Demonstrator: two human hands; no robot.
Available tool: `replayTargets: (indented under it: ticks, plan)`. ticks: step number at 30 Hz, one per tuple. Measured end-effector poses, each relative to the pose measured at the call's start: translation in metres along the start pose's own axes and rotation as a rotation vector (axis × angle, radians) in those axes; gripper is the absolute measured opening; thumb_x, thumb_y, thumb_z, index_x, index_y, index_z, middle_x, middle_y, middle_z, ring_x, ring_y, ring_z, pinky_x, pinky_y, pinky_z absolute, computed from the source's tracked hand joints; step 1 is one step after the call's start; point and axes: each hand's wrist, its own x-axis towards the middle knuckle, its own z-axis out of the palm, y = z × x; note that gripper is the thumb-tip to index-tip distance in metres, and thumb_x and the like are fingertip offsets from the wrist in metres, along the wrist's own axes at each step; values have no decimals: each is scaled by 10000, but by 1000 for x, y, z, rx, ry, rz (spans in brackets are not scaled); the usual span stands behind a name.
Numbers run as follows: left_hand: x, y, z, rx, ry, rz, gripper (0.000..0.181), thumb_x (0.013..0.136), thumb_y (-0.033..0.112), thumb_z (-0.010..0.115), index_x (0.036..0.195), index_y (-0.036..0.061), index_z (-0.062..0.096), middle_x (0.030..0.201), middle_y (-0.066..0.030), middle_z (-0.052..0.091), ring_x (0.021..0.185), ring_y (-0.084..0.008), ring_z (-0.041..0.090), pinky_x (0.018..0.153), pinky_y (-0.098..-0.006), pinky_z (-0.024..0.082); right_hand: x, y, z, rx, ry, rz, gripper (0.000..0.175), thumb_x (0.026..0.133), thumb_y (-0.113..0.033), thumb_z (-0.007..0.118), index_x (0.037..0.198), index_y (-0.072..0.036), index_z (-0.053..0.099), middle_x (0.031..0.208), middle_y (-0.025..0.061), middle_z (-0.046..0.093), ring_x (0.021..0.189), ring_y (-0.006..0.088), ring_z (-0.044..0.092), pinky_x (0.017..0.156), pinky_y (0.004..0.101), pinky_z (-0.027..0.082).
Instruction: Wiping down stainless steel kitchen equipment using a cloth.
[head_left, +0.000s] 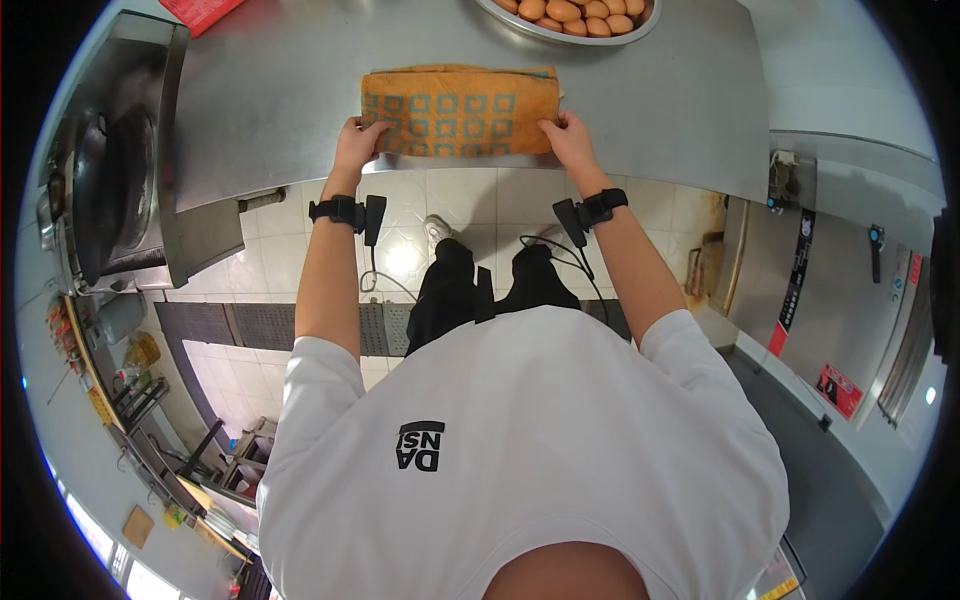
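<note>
A folded orange towel (457, 112) with rows of teal squares lies along the front edge of a stainless steel table (277, 112). My left hand (360, 142) grips its lower left corner, thumb on top and the fingers underneath. At the opposite end, my right hand (568, 139) pinches the lower right side in the same way. The towel looks flat and layered, with its open fold edges showing along the far side. What lies under it is hidden.
A metal bowl of brown eggs (574, 16) stands at the table's far side. Red packaging (201, 13) lies at the far left corner. A dark wok (124, 187) sits on the stove at left. Cables (581, 262) hang from both wrist straps.
</note>
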Motion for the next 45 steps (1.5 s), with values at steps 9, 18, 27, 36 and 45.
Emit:
replayTargets:
  ticks: [9, 18, 27, 36, 45]
  plan:
    - [-101, 125, 99, 91, -198, 600, 436, 726, 227, 635, 1080, 29, 476, 952, -151, 576, 866, -292, 579, 740, -353, 464, -20, -11, -20, 337, 23, 55, 528, 802, -349, 571, 1164, 1, 412, 1000, 116, 552, 854, 177, 528, 730, 278, 425]
    - [-49, 41, 118, 291, 350, 665, 632, 720, 244, 652, 1212, -21, 356, 1083, -177, 496, 1017, -308, 485, 802, -408, 433, -12, 3, -12, -125, 51, -109, 679, 771, -324, 610, 1278, 8, 302, 1156, 213, 455, 989, 280, 505, 831, 313, 407]
    - [-66, 119, 116, -384, -469, 283, 567, 735, 98, 587, 1200, -62, 305, 983, -154, 553, 850, -196, 569, 702, -268, 478, -57, -11, -7, 411, -40, -99, 517, 831, -341, 534, 1241, -64, 383, 1085, 96, 489, 972, 236, 491, 852, 378, 401]
    - [-233, 147, 182, 234, -952, 770, 438, 776, 92, 582, 1185, 30, 438, 896, -98, 595, 812, -143, 569, 701, -269, 459, -127, 97, -71, 2117, -771, -208, 643, 790, -642, 398, 1150, -122, 512, 1117, 107, 541, 1022, 239, 512, 888, 410, 398]
    - [-179, 120, 244, 362, -787, 688, 235, 834, 115, 544, 1059, 48, 545, 929, -56, 608, 858, -140, 573, 725, -264, 445, -186, 183, -193, 1845, 55, 256, 655, 732, -611, 509, 1143, -101, 511, 1112, 101, 544, 980, 250, 522, 865, 427, 409]
